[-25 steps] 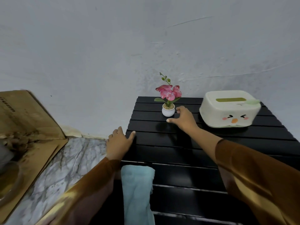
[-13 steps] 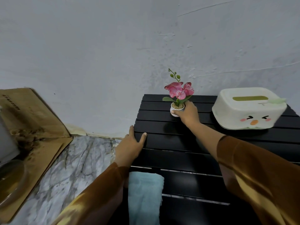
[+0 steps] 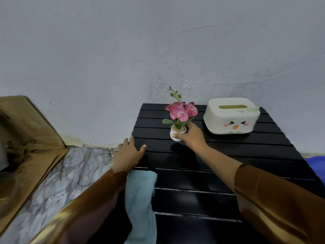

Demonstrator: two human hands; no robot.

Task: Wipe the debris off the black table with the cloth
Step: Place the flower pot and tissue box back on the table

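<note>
the right hand [image 3: 190, 136] is gripping the small white flower pot [image 3: 177, 134], probably clearing the black slatted table [image 3: 228, 155]; the left hand [image 3: 129, 154] is bracing flat, fingers spread, beside the pale blue cloth [image 3: 140, 199].

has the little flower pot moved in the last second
Yes. The flower pot, now gripped by the right hand, has come toward the person: it earlier stood level with the tissue box's back half and now sits by its front.
</note>
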